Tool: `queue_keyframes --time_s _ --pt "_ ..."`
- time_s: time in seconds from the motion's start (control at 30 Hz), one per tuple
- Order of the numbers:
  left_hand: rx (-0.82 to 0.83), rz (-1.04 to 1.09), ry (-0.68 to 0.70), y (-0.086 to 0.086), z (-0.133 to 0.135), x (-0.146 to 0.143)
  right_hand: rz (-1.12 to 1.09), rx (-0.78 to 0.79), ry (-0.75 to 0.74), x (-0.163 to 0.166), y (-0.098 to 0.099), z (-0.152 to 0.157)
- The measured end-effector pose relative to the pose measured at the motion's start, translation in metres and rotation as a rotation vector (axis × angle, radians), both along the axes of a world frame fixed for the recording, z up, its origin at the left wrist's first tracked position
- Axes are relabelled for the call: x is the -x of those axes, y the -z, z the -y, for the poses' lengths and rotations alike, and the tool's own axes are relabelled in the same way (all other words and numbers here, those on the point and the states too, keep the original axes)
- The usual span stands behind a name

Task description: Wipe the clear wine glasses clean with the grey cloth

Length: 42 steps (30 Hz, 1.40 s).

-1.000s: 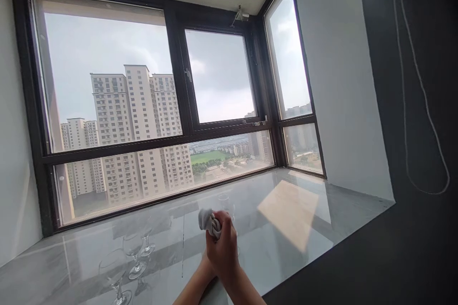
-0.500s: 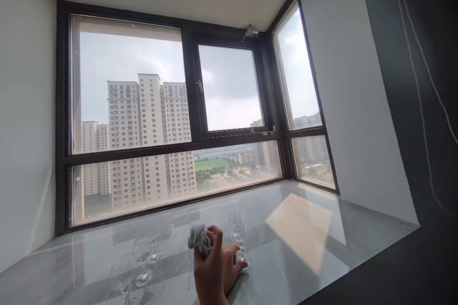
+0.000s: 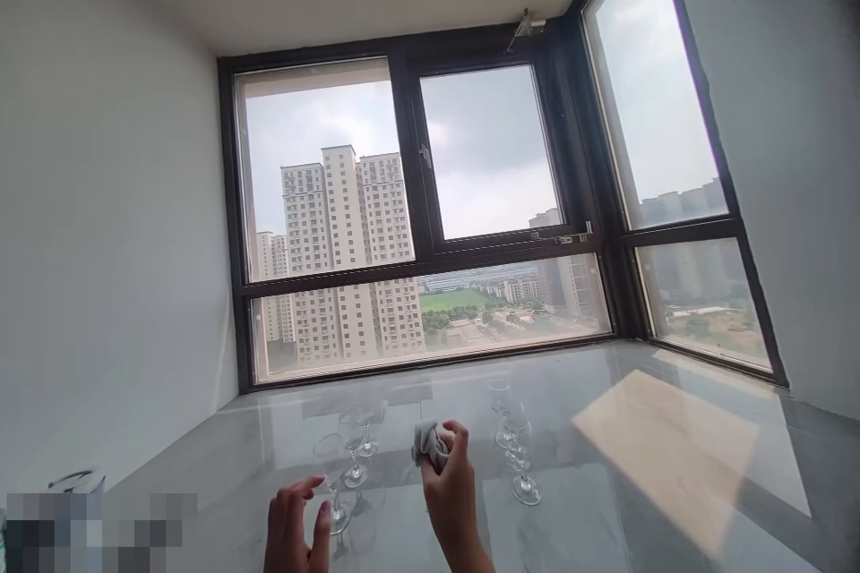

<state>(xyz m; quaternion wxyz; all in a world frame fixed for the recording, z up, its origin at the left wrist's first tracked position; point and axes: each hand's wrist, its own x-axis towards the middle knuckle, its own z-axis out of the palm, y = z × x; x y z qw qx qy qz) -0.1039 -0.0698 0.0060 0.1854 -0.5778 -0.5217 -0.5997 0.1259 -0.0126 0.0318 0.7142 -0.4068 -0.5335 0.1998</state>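
My right hand [image 3: 449, 474] holds a bunched grey cloth [image 3: 430, 445] above the middle of the glossy sill [image 3: 403, 524]. To its left, my left hand [image 3: 296, 515] has its thumb and fingers apart beside the nearest stemmed glass [image 3: 340, 517]. Whether its fingertips touch that glass I cannot tell. Just behind stand two more clear stemmed glasses, a middle one [image 3: 356, 473] and a farther one [image 3: 368, 446]. Right of the cloth, another group of upright stemmed glasses stands in line, the front one [image 3: 527, 491] closest to me. Their clear outlines overlap.
A dark-framed window [image 3: 417, 269] rises behind the sill, meeting a side window [image 3: 692, 233] at the right corner. Sunlight makes a bright patch [image 3: 665, 448] on the right of the sill. A pale container [image 3: 79, 481] is partly visible at lower left.
My left hand has left the front glass of the right group and moved to the left group. My right hand keeps the cloth. The view has turned left.
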Motion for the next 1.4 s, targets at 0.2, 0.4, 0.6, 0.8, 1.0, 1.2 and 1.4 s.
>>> queue_keyframes --time_s 0.2,0.4,0.6,0.8,1.0,1.2,1.4 --pt "0.366 0.441 0.09 0.013 -0.04 0.022 0.174 0.183 0.028 -0.013 0.02 -0.009" --pt "0.574 0.38 0.243 0.031 -0.055 0.01 0.22 0.276 0.081 -0.034 0.033 -0.02" --pt "0.509 0.079 0.313 0.017 -0.05 -0.056 0.192 0.125 0.099 -0.04 0.024 -0.013" --pt "0.668 -0.034 0.276 0.009 -0.071 -0.105 0.315 -0.094 0.026 -0.04 0.015 -0.003" --pt "0.673 -0.225 0.356 0.026 -0.074 -0.101 0.336 -0.077 0.091 -0.056 0.011 -0.005" --pt "0.556 0.028 0.532 0.025 -0.073 -0.096 0.16 0.09 0.056 -0.076 0.006 -0.012" --pt "0.577 0.298 0.613 0.014 -0.087 -0.123 0.077 0.093 0.048 -0.065 0.022 -0.007"
